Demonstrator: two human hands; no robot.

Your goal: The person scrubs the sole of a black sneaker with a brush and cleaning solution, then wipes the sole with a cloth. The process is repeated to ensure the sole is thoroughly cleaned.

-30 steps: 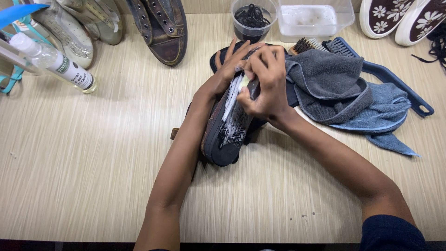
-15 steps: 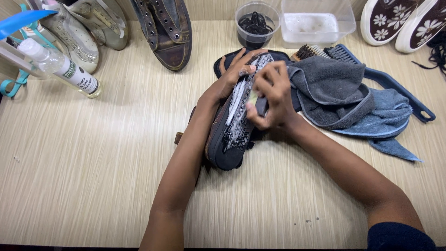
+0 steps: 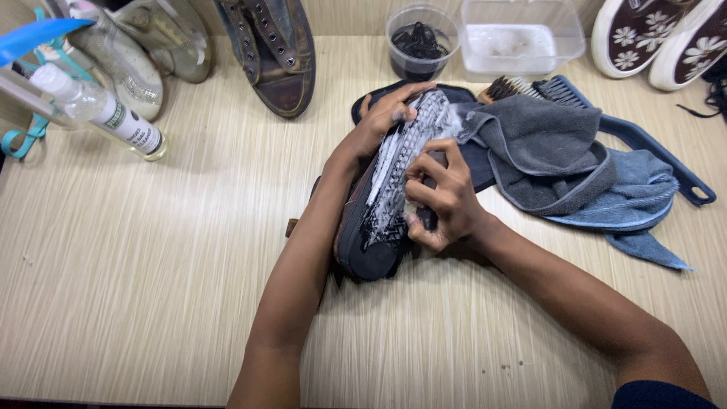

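Observation:
A dark shoe (image 3: 382, 204) lies sole-up in the middle of the wooden table (image 3: 151, 257), its black sole covered in white foam. My left hand (image 3: 375, 125) grips the shoe near its far end and steadies it. My right hand (image 3: 439, 197) is closed on a small dark brush, mostly hidden in the fingers, pressed against the right side of the sole near its middle. The shoe rests on a dark mat (image 3: 473, 155).
Grey and blue towels (image 3: 560, 151) lie right of the shoe, over a blue long-handled brush (image 3: 651, 144). Behind stand a cup of dark laces (image 3: 420, 42) and a clear tub of soapy water (image 3: 522, 38). A worn brown shoe (image 3: 273, 53), pale sneakers (image 3: 129, 57), a cleaner bottle (image 3: 98, 110) and flowered shoes (image 3: 666, 34) line the back.
My right hand has slid with the brush from the far end of the sole toward me, down to its middle. The left hand keeps its hold.

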